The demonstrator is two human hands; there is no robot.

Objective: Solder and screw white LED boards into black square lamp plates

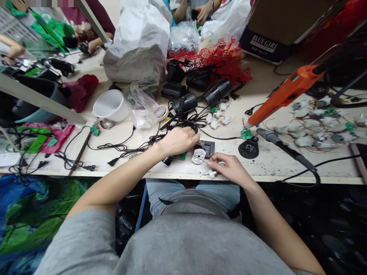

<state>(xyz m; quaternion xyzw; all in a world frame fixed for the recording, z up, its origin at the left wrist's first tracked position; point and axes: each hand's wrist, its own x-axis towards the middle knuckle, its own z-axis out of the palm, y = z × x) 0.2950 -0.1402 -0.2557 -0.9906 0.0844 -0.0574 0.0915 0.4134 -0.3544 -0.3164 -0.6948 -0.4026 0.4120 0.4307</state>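
My left hand (182, 140) is over the table's front part, palm down, its fingers closed together by some thin wires; what they grip is hidden. Just below its fingertips sits a whitish round part with holes (198, 156). My right hand (228, 167) comes in from the right, thumb and forefinger pinching a thin wire (205, 160) beside that part. Under this hand is a small white motor with a metal shaft (212, 174). Behind the round part lies a dark square tray (208, 148). A green circuit board (182, 156) shows partly beneath my left hand.
An orange tool (282, 93) slants down to a green board (246, 133). A soldering iron (282, 145) lies near a black dish (248, 149). Several white motors (309, 128) are heaped right. Black housings (185, 102), cables and a white bowl (111, 105) stand behind. Other people work across the table.
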